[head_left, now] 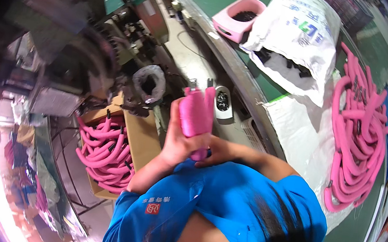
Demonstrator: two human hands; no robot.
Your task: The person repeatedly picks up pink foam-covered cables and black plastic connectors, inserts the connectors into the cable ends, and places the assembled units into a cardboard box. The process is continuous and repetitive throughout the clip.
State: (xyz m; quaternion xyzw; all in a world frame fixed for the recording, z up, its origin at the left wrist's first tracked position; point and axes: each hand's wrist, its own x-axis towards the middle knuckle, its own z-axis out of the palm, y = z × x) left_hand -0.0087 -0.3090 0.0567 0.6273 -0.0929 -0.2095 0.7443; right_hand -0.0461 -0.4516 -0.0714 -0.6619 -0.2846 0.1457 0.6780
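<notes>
Pink tubing is held upright at the centre, before the blue shirt; whether it is one folded length or two cannot be told. It is wrapped at mid-length by the left hand, fingers curled round it. Its lower end is met by the right hand at five o'clock; whether it is pinched there cannot be told, the fingertips being partly hidden. Dark end fittings are seen at twelve o'clock.

Handling (judged): light, soft, easily dented, little slip expected; fittings stiffer. Best gripped round the body, or just behind a fitting for control.

Outward from the tubing: a white oval container of dark parts is noted at two o'clock; a bag-lined bin at ten; a cardboard box of similar tubes at eight. At three, a tube pile is laid on white sheeting. A white sack is seen between one and two, a pink tray between twelve and one.
</notes>
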